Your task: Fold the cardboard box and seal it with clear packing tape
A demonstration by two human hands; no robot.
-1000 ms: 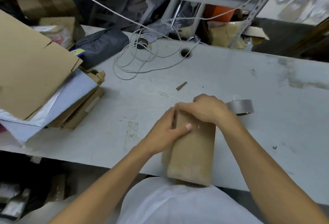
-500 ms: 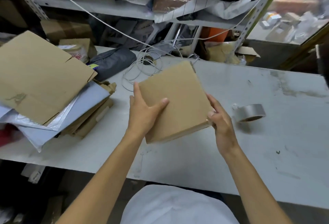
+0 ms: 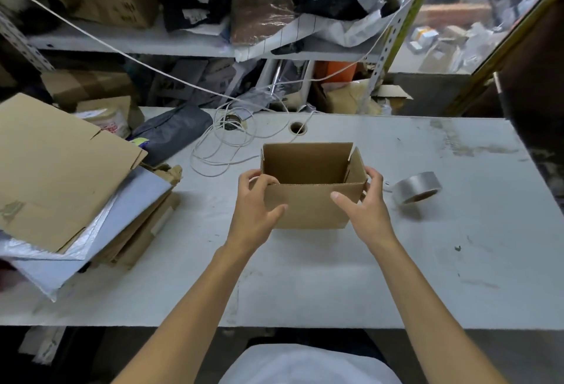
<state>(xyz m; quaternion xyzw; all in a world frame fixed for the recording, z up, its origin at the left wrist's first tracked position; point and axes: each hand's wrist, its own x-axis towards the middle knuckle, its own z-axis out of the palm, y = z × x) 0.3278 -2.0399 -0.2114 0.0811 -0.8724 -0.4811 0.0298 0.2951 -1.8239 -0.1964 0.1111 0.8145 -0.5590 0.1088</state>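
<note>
Both hands hold the cardboard box [image 3: 308,200] at the centre of the frame: the left hand [image 3: 256,203] grips its left corner, fingers hooked over the top edge and thumb pressed on the near wall, while the right hand [image 3: 364,205] clasps the right corner, thumb on the near wall and fingers wrapped round the side. That box stands with its open top facing up, its brown inner walls in view, one flap upright at the right; whether its base touches the surface I cannot tell.

Beneath it spreads the table [image 3: 335,276], pale grey and scuffed, filling the middle of the frame. At the left edge lies a stack of flattened cardboard [image 3: 58,167] on silvery mailers [image 3: 134,200]. A dark grey bag [image 3: 171,130] sits behind that stack, upper left of the box. White cord [image 3: 219,154] lies in loose coils just beyond the box. To the right of the box, near the right hand but apart from it, rests the roll of tape [image 3: 416,186] on its side.
</note>
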